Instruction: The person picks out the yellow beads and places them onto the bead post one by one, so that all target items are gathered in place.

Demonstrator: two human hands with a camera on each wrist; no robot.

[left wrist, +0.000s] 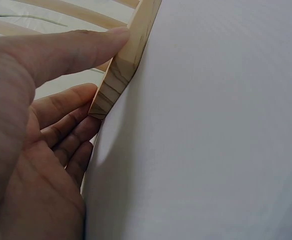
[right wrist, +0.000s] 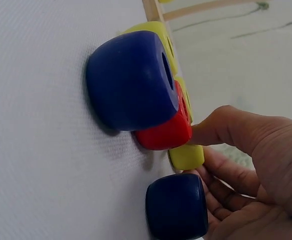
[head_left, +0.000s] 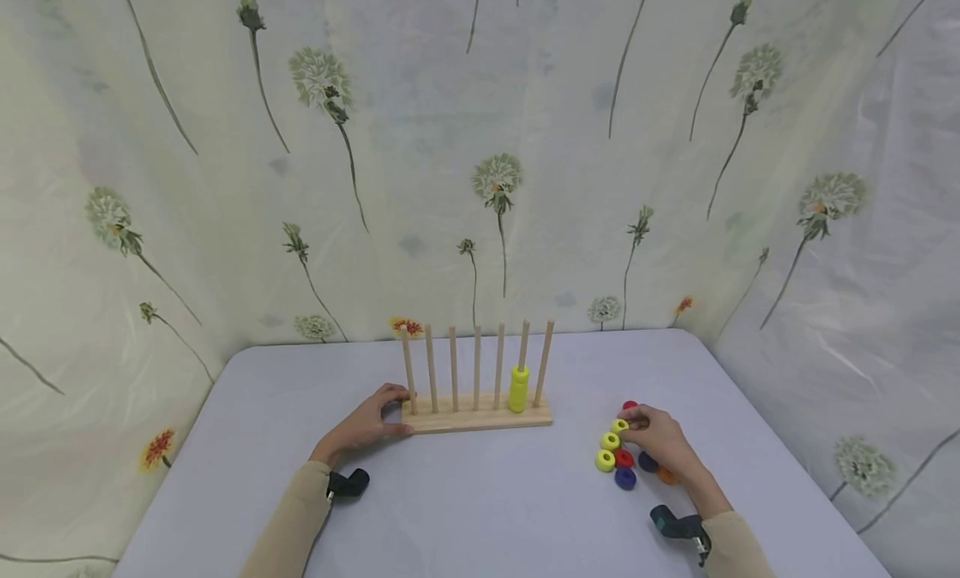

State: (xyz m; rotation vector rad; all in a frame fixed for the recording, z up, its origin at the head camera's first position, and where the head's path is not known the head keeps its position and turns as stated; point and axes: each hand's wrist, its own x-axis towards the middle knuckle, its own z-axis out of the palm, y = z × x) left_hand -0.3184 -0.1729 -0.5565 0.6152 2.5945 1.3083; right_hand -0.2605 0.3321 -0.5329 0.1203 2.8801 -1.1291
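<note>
My left hand [head_left: 366,420] grips the left end of a wooden peg rack [head_left: 480,421], thumb along the front edge and fingers behind the end, as the left wrist view shows. The rack has a row of upright pegs. A short stack of yellow beads [head_left: 518,392] sits low on the second peg from the right. Over on the right, my right hand [head_left: 663,440] pinches a yellow bead [right wrist: 187,158] between thumb and fingers at the loose beads. Around it lie two more yellow beads [head_left: 605,460], a red bead [head_left: 624,459] and a blue bead [head_left: 626,478].
Beyond the right fingers a second red bead [head_left: 630,406] shows. Another dark blue bead [right wrist: 177,206] and an orange bead [head_left: 667,475] lie beside the right hand, partly hidden in the head view. A flowered curtain [head_left: 420,186] hangs behind the white table [head_left: 480,511].
</note>
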